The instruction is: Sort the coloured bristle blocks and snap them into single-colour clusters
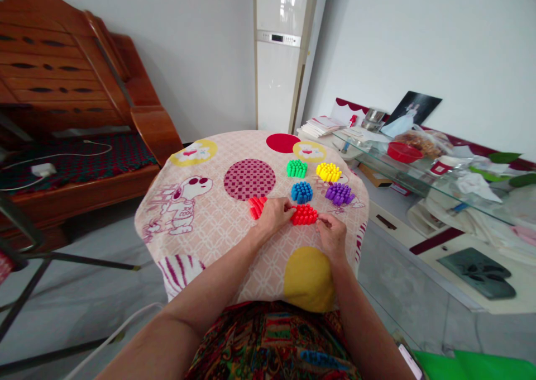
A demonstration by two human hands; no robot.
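Observation:
Both my hands are at a block of small red plastic pegs [304,214] standing packed together on the cloth-covered table. My left hand [273,215] has its fingers closed against the block's left edge. From the right, my right hand [334,236] pinches at the opposite edge with thumb and fingertips. More red pieces [257,205] lie just beyond my left hand, which partly covers them. Behind the red block stand similar clusters: blue pegs [302,192], purple pegs [340,194], green pegs [297,168] and yellow pegs [328,172].
A patterned cloth [209,201] covers the round table. To the right, a glass shelf [444,184] carries a red bowl [404,152], a paper cup [444,166] and papers. A wooden bench [67,167] is at the left; a tall white cabinet-like unit [276,78] stands behind.

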